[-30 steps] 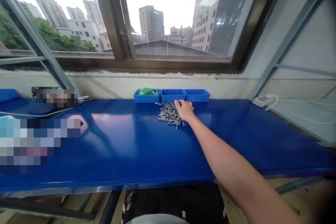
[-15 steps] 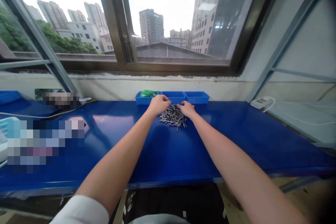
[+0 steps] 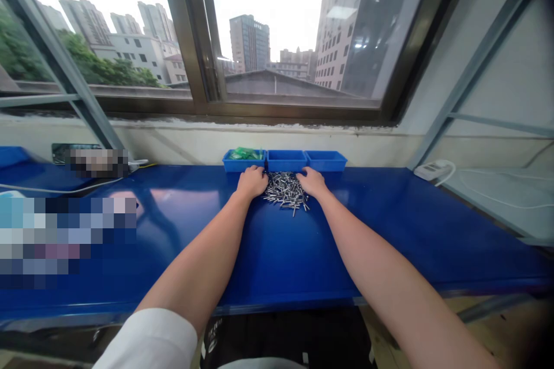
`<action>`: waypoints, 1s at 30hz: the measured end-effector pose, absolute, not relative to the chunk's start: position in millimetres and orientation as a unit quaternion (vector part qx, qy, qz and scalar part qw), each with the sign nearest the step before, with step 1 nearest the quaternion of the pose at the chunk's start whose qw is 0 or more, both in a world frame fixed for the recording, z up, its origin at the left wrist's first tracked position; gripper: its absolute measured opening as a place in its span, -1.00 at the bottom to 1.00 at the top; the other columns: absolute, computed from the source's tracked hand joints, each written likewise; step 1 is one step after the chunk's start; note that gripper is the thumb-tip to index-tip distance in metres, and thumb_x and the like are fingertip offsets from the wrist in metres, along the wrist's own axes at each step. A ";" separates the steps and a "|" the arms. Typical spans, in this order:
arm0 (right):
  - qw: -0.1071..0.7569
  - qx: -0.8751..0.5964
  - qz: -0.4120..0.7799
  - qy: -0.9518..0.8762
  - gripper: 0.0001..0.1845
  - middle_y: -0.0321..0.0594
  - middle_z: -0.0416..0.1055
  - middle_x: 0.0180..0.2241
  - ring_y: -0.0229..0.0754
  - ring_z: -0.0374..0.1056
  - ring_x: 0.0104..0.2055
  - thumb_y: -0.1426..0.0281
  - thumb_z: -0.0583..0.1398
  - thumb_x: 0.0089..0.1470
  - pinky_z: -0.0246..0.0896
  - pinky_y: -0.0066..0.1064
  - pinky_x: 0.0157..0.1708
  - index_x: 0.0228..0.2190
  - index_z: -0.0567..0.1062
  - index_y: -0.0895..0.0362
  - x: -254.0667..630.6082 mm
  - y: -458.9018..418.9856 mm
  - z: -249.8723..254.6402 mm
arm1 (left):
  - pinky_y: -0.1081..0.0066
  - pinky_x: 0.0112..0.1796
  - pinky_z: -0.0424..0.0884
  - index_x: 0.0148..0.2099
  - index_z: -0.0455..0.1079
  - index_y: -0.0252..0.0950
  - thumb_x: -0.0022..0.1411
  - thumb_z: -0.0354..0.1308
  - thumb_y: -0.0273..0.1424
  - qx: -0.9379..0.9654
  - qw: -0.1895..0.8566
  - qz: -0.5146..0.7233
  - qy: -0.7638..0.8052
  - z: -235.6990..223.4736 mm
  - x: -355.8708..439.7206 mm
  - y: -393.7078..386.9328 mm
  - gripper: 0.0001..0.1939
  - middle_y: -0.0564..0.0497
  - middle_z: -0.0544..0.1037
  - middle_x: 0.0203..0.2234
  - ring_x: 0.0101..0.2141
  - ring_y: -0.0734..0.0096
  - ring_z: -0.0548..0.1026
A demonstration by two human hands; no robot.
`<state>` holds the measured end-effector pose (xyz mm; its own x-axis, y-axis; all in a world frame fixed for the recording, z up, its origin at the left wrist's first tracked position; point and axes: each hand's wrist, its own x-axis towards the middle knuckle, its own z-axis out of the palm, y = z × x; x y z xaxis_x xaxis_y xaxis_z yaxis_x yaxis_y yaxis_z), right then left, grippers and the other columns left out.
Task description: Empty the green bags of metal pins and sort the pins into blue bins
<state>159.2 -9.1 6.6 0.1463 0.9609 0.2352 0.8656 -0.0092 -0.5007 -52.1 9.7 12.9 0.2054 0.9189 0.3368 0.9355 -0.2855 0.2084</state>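
A loose pile of slim silvery metal pins (image 3: 285, 189), too small to name more exactly, lies on the blue tabletop (image 3: 294, 259). My left hand (image 3: 253, 182) rests at the pile's left edge, fingers loosely curved and apart, with nothing visible in them. Across from it, my right hand (image 3: 312, 182) sits at the right edge, its thumb apart from its fingers and towards the pins. Just behind the pile are a middle blue bin (image 3: 287, 165) and a right blue bin (image 3: 325, 165). The left blue bin (image 3: 234, 168) contains green plastic bags (image 3: 244, 154).
A white power strip (image 3: 431, 169) with a cable lies at the back right. Blurred items and a white cable (image 3: 56, 189) are on the left side. Grey metal frame posts (image 3: 93, 118) flank the table, and a window stands behind it.
My left hand has moved left and down from above the pile to its left edge. My right hand has shifted slightly right. More of the pins and the middle bin now show between them.
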 end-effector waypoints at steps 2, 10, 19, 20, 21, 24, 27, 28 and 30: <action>0.243 -0.695 0.086 -0.671 -0.44 -0.01 0.40 0.01 0.09 0.27 0.08 0.13 0.01 0.11 0.10 -0.15 0.04 0.05 0.36 0.15 155.5 -10.9 7.2 | 0.11 0.02 0.25 0.11 0.34 -0.28 0.26 -0.17 -0.27 -0.777 0.014 -0.180 -0.603 13.4 -48.6 8.2 -0.53 -0.21 0.35 0.06 0.06 0.01 0.30; 0.232 -0.639 0.119 -0.724 -0.40 0.01 0.32 0.09 0.05 0.25 0.11 0.09 -0.01 0.13 0.13 -0.24 0.03 0.09 0.33 0.17 145.0 -15.8 5.3 | 0.05 0.06 0.14 0.16 0.27 -0.22 0.23 -0.22 -0.03 -0.782 -0.019 -0.127 -0.610 10.2 -41.7 11.4 -0.41 -0.23 0.27 0.08 0.10 -0.06 0.21; 0.269 -0.622 0.126 -0.725 -0.52 -0.10 0.42 -0.01 -0.02 0.33 0.03 0.16 0.07 0.09 0.18 -0.31 -0.02 -0.03 0.46 0.11 146.5 -21.4 7.5 | 0.06 0.06 0.14 0.12 0.33 -0.25 0.20 -0.18 0.05 -0.802 -0.021 -0.131 -0.583 11.8 -41.1 4.0 -0.35 -0.22 0.28 0.07 0.09 -0.05 0.23; 0.277 -0.618 0.126 -0.725 -0.56 -0.13 0.45 -0.04 -0.04 0.35 0.00 0.18 0.08 0.08 0.19 -0.32 -0.03 -0.08 0.49 0.10 147.0 -22.4 8.0 | 0.06 0.06 0.15 0.12 0.33 -0.25 0.21 -0.18 0.03 -0.809 -0.019 -0.133 -0.572 11.6 -41.1 2.1 -0.36 -0.22 0.29 0.06 0.08 -0.03 0.24; 0.284 -0.614 0.124 -0.726 -0.61 -0.16 0.48 -0.08 -0.06 0.36 -0.03 0.20 0.09 0.07 0.20 -0.34 -0.03 -0.12 0.52 0.09 147.6 -23.4 8.4 | 0.07 0.05 0.16 0.11 0.35 -0.25 0.22 -0.18 0.02 -0.816 -0.018 -0.137 -0.561 11.3 -41.1 0.4 -0.38 -0.21 0.30 0.05 0.08 -0.01 0.25; 0.302 -0.607 0.115 -0.726 -0.67 -0.22 0.51 -0.14 -0.11 0.38 -0.06 0.27 0.10 0.05 0.20 -0.38 -0.03 -0.19 0.55 0.08 149.0 -24.2 8.1 | 0.10 0.05 0.19 0.09 0.37 -0.22 0.24 -0.15 -0.03 -0.831 -0.020 -0.148 -0.536 10.5 -41.2 -2.5 -0.45 -0.17 0.35 0.02 0.08 0.06 0.27; 0.314 -0.614 0.092 -0.718 -0.64 -0.20 0.49 -0.10 -0.12 0.36 -0.02 0.29 0.13 0.02 0.17 -0.39 0.01 -0.14 0.53 0.11 150.6 -21.5 6.0 | 0.19 0.04 0.23 0.05 0.41 -0.20 0.24 -0.08 -0.14 -0.832 -0.028 -0.166 -0.529 10.8 -42.6 -1.6 -0.55 -0.12 0.40 0.00 0.06 0.15 0.32; 0.312 -0.622 0.082 -0.713 -0.61 -0.18 0.48 -0.08 -0.10 0.34 0.00 0.29 0.14 0.01 0.16 -0.38 0.03 -0.12 0.52 0.12 151.2 -20.0 5.1 | 0.23 0.05 0.24 0.03 0.42 -0.20 0.24 -0.07 -0.19 -0.831 -0.029 -0.173 -0.527 11.2 -43.5 -0.9 -0.58 -0.09 0.43 -0.01 0.05 0.18 0.34; 0.295 -0.642 0.068 -0.704 -0.58 -0.12 0.46 -0.06 -0.04 0.29 0.05 0.26 0.14 0.01 0.13 -0.32 0.04 -0.10 0.52 0.15 152.2 -17.3 3.4 | 0.29 0.04 0.26 0.00 0.45 -0.21 0.22 -0.05 -0.28 -0.830 -0.028 -0.188 -0.524 12.1 -45.4 0.6 -0.63 -0.06 0.47 -0.04 0.01 0.23 0.39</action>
